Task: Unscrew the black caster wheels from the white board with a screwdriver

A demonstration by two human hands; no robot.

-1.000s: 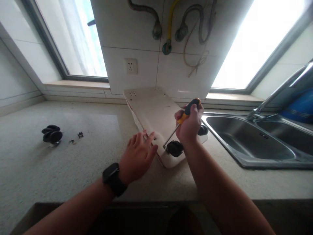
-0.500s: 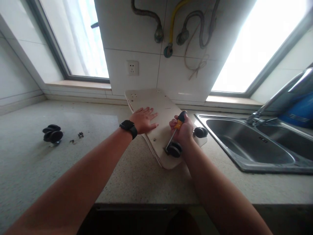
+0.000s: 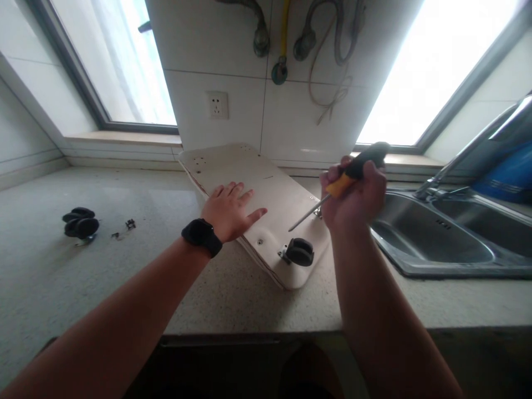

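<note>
A white board with rounded corners lies on the counter, screw holes showing at its far corner. My left hand rests flat on its left part, fingers spread. A black caster wheel stands on the near corner, its metal plate against the board. My right hand grips a screwdriver with a yellow and black handle. The screwdriver's tip points down-left and is above the board, apart from the caster. Behind my right hand, part of another metal plate shows at the board's right edge; my hand hides the rest.
Two loose casters sit on the left of the counter, with several small screws near them. A steel double sink with a faucet is at the right. Behind stands a tiled wall with a socket and hoses.
My right hand has lifted the screwdriver up and right, off the near caster's plate. The board's far end has swung left, and my left hand has stayed flat on it.
</note>
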